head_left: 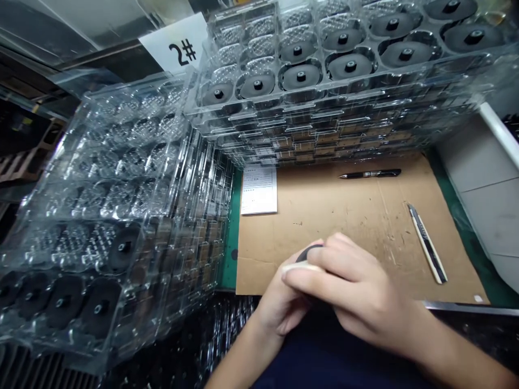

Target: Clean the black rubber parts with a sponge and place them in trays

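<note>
Close together above the cardboard, my two hands meet around a small black part (pixel 310 252) with a curved edge, mostly hidden by fingers. My left hand (pixel 279 300) is closed around it from below and the left. My right hand (pixel 359 283) lies over it with bent fingers, pinching a pale flat piece (pixel 300 267) against the black part. Only the edge of that pale piece shows, so its kind cannot be made out. Black oval parts (pixel 300 76) with a small central stub, possibly the same kind, sit in clear plastic trays.
Stacked clear trays (pixel 336 116) wall off the back; another stack (pixel 133 210) stands at the left, with parts in some pockets. On the cardboard (pixel 316 210) lie a printed slip (pixel 259 190), a black pen (pixel 371 174) and a utility knife (pixel 427 243). A white-walled bin (pixel 482 178) is at the right.
</note>
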The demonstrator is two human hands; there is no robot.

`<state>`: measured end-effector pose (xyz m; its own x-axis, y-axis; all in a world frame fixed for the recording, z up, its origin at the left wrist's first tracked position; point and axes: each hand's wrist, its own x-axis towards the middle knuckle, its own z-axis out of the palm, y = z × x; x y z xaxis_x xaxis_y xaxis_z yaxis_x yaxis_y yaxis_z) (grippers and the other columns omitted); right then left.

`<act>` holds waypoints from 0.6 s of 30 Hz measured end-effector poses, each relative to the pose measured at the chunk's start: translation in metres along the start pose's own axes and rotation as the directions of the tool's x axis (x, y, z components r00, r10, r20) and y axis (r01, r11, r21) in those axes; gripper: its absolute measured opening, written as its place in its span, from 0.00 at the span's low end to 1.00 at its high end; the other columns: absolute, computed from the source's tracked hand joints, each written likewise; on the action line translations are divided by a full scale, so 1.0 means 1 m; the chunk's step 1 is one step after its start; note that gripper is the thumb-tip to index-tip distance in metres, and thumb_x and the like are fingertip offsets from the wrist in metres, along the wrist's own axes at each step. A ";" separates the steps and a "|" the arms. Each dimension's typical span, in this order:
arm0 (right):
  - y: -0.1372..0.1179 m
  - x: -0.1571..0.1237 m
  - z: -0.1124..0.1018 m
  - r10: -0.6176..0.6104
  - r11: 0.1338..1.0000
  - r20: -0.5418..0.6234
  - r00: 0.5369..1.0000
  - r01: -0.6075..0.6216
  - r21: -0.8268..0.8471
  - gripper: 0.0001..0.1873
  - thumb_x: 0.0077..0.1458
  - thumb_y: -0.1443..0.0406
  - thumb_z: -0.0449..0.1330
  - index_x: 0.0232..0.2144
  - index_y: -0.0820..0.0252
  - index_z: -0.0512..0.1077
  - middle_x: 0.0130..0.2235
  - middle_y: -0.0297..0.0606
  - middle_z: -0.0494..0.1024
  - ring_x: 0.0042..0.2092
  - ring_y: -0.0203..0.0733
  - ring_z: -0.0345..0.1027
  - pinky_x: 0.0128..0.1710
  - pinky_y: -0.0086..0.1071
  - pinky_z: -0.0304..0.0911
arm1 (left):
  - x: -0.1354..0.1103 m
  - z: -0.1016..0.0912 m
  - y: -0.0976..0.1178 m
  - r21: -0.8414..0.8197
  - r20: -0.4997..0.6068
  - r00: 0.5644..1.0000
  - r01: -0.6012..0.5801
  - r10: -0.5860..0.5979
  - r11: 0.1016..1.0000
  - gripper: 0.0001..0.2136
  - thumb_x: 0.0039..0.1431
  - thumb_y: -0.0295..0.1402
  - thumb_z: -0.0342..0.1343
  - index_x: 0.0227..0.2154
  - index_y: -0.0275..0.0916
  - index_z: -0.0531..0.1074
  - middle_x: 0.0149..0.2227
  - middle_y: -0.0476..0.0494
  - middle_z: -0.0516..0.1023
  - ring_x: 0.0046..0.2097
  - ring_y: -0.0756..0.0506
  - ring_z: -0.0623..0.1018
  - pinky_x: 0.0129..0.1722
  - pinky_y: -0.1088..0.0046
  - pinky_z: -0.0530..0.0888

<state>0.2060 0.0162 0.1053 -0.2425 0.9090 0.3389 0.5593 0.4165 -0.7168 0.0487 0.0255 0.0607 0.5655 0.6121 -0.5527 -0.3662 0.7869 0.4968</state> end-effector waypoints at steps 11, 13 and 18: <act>0.076 -0.073 0.039 0.510 0.855 0.125 0.851 -0.517 0.031 0.13 0.60 0.65 0.49 0.43 0.58 0.71 0.39 0.38 0.75 0.40 0.38 0.70 0.38 0.32 0.66 | 0.003 0.001 0.014 -0.194 0.263 0.964 0.094 -0.040 0.977 0.26 0.46 0.42 0.62 0.50 0.43 0.69 0.50 0.40 0.71 0.49 0.37 0.74 0.48 0.66 0.71; 0.076 -0.085 0.049 0.499 0.857 0.141 0.855 -0.511 0.066 0.13 0.59 0.65 0.49 0.41 0.58 0.72 0.38 0.38 0.76 0.39 0.38 0.71 0.37 0.32 0.67 | 0.003 -0.001 0.013 -0.201 0.253 0.966 0.099 -0.046 0.975 0.27 0.46 0.43 0.61 0.51 0.43 0.68 0.51 0.40 0.71 0.50 0.37 0.73 0.48 0.66 0.71; 0.050 -0.064 0.015 0.562 0.826 -0.136 0.816 -0.561 0.051 0.13 0.58 0.65 0.52 0.46 0.55 0.69 0.44 0.37 0.74 0.41 0.38 0.69 0.37 0.30 0.64 | 0.002 0.003 0.012 -0.146 0.267 0.960 0.127 -0.085 0.981 0.28 0.45 0.44 0.62 0.50 0.42 0.68 0.51 0.39 0.71 0.49 0.37 0.74 0.49 0.66 0.69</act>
<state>0.2377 -0.0212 0.0390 0.2249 0.9734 -0.0436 0.5577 -0.1653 -0.8134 0.0477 0.0356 0.0679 0.7710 0.5001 -0.3942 -0.3953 0.8612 0.3194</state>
